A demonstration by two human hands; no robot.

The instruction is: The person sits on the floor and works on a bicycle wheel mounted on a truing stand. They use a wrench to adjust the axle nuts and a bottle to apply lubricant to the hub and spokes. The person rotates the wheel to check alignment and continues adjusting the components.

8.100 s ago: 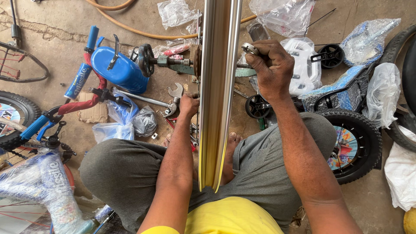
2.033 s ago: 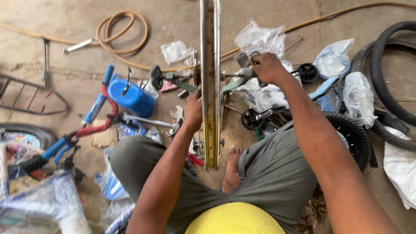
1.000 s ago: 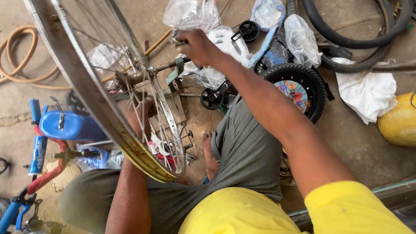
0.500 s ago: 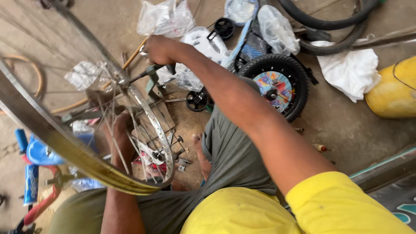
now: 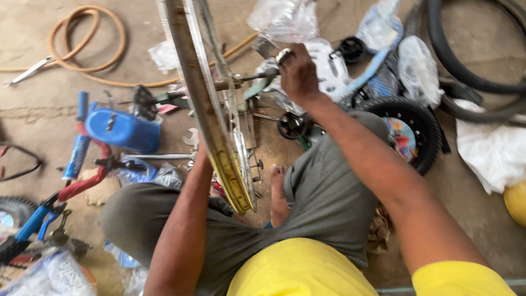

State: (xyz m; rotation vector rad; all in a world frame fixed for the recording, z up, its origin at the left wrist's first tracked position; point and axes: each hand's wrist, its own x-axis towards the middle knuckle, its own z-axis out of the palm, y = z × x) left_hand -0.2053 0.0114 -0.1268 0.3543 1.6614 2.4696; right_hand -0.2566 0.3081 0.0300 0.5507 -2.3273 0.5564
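right hand (image 5: 298, 71): fingers clenched on tool at wheel rim's (image 5: 211, 118) axle | left hand (image 5: 200, 154): behind rim, grip unclear, steadying it upright

A bare, dusty concrete floor (image 5: 38, 109) is seen under even, soft light, crossed by a faint crack at the left. A coiled tan rubber hose (image 5: 87, 38) is laid at the upper left, black rubber tyres (image 5: 466, 71) at the upper right, and crumpled clear plastic bags (image 5: 285, 19) are scattered between. What may be a white cloth sack (image 5: 490, 148) is slumped at the right edge.
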